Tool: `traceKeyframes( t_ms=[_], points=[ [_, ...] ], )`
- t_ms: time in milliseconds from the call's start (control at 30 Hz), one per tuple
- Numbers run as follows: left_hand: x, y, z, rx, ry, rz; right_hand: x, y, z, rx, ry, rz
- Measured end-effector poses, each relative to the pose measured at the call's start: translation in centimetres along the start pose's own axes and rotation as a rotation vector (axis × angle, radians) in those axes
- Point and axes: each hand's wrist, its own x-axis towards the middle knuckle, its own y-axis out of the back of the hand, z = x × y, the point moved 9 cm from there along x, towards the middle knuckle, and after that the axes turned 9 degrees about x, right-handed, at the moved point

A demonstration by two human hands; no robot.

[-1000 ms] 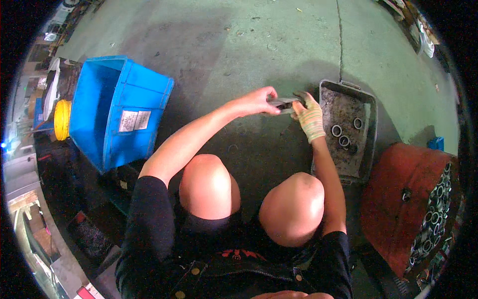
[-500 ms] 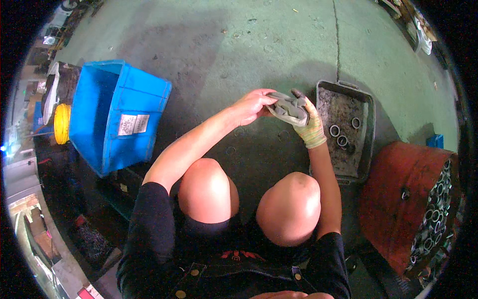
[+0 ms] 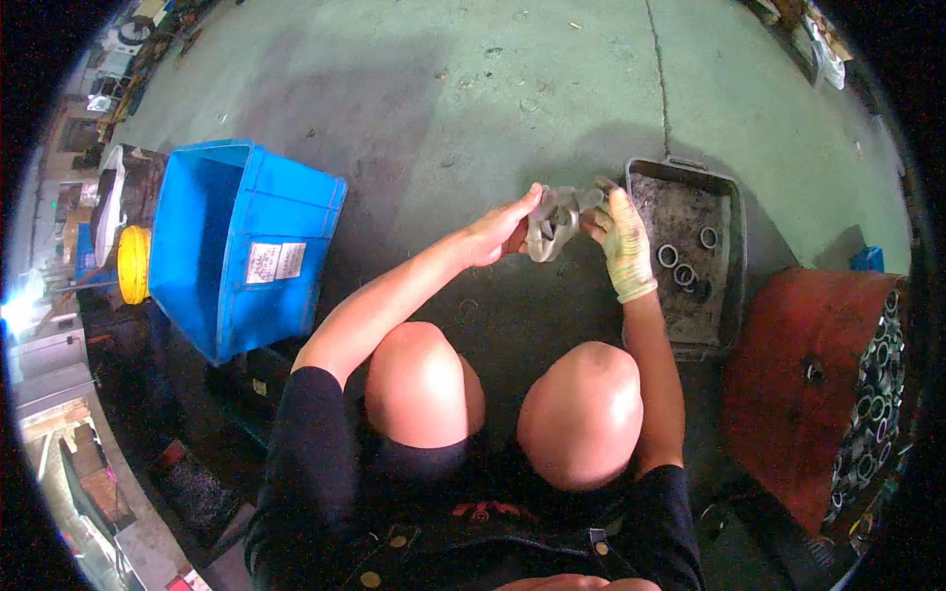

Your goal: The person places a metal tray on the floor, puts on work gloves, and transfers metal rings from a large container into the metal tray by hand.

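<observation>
My bare left hand (image 3: 503,229) grips a crumpled grey work glove (image 3: 552,225) in front of my knees, with the thumb along its upper edge. Folds and a dark hollow show in the glove, and its exact shape is hard to make out. My right hand (image 3: 623,238) wears a light striped knit glove with dark grey fingertips. Its fingers close on the right side of the grey glove, partly blurred. Right beside that hand lies a shallow grey tray (image 3: 731,286) with several metal rings (image 3: 668,257) on its dirty bottom.
At the left a large blue crate (image 3: 286,212) lies tipped, next to a yellow round thing (image 3: 134,265). A rusty red drum (image 3: 803,374) at the right holds many metal rings (image 3: 865,409). A small blue object (image 3: 867,258) stands behind it. My bent knees (image 3: 581,414) are below my hands.
My hands have drawn slightly apart. The glove has turned from lying flat to more upright in my left hand, and my right hand now grips its right side. The view has shifted slightly.
</observation>
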Motion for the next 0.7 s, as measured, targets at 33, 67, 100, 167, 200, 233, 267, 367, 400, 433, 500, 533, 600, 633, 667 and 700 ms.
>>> traceKeyframes(
  t_ms=[33,67,100,167,200,233,267,367,400,433,500,533,600,633,667,700],
  points=[
    [0.0,-0.2,0.4,0.020,-0.041,-0.003,-0.4,-0.9,-0.4,-0.171,0.085,-0.060],
    [0.0,-0.3,0.7,0.040,-0.081,-0.005,-0.8,-2.3,-0.4,-0.341,0.169,-0.121],
    [0.2,-0.6,1.1,-0.017,-0.125,-0.041,-0.9,-2.9,0.0,-0.418,0.193,-0.145],
    [0.7,-1.2,1.2,0.012,-0.146,-0.069,-0.1,0.0,-0.8,-0.760,0.187,-0.010],
    [0.6,-1.1,1.2,0.037,-0.165,-0.077,-0.3,0.5,-1.3,-0.700,0.199,0.059],
    [0.8,-0.2,1.1,0.053,-0.137,-0.010,-0.2,0.9,-1.2,-0.526,0.196,0.043],
    [0.8,0.2,1.2,0.054,-0.136,-0.005,-0.1,0.8,-1.6,-0.412,0.267,0.049],
    [0.3,2.6,2.2,-0.123,-0.206,0.122,-0.1,0.6,-0.6,-0.181,0.170,-0.015],
    [0.3,2.5,2.5,-0.121,-0.204,0.122,0.2,1.1,0.1,-0.042,0.122,-0.027],
    [0.1,2.7,3.5,-0.202,-0.287,0.128,0.4,1.7,0.7,0.097,0.073,-0.039],
    [-0.6,3.0,5.0,-0.340,-0.414,0.125,0.6,2.9,1.2,0.147,0.001,0.023],
    [-0.7,3.3,5.0,-0.335,-0.412,0.131,0.6,3.3,2.0,0.193,-0.071,0.084],
    [-1.2,3.4,6.3,-0.378,-0.531,0.072,0.4,3.6,2.0,0.082,-0.050,0.152],
    [-0.8,3.7,5.6,-0.399,-0.478,0.162,0.3,4.0,1.7,-0.038,-0.024,0.222],
    [-0.9,3.7,5.5,-0.390,-0.477,0.168,0.1,4.2,1.3,-0.157,0.003,0.293],
    [-0.7,3.9,4.8,-0.368,-0.435,0.204,0.2,3.6,0.1,-0.235,0.060,0.268]
  ],
)
